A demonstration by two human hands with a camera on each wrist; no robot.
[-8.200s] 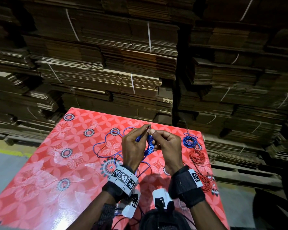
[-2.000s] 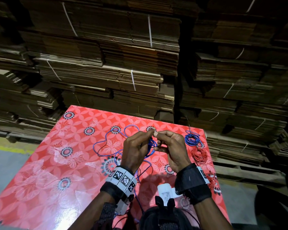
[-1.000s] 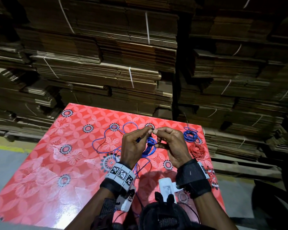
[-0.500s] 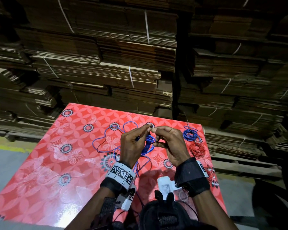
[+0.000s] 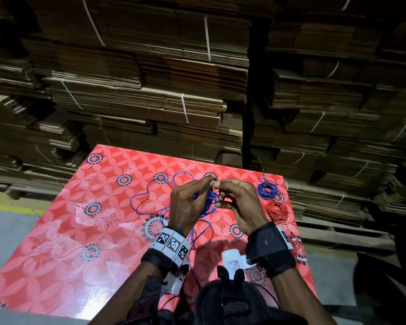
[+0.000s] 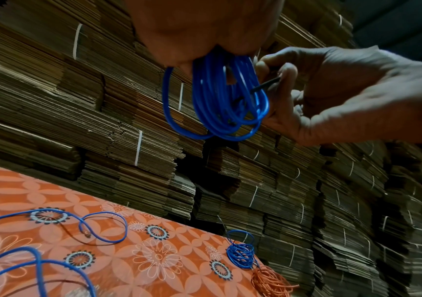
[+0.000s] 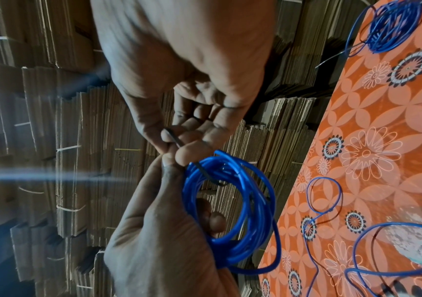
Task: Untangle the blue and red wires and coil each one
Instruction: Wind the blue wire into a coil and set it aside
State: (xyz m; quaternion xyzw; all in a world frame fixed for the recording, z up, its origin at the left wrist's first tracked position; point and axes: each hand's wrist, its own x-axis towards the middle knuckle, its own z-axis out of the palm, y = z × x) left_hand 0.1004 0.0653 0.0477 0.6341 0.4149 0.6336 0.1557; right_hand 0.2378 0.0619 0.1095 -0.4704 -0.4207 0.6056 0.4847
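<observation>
My left hand (image 5: 204,185) grips a small coil of blue wire (image 5: 210,202) above the table, and the loops hang below its fingers (image 6: 220,100). My right hand (image 5: 223,187) pinches a thin black tie (image 6: 265,84) that runs through the top of the coil (image 7: 232,203). The two hands' fingertips touch. A loose length of blue wire (image 5: 148,195) trails from the hands over the red flowered table (image 5: 80,231). At the table's far right lie a finished blue coil (image 5: 266,190) and a red coil (image 5: 278,211).
Tall stacks of strapped flat cardboard (image 5: 150,90) stand close behind the table's far edge. More red wire (image 5: 297,249) lies at the right edge beside my right wrist. Grey floor shows on the left.
Both hands stay raised together over the table with the blue coil between them. Only the fingers shift slightly at the top of the coil.
</observation>
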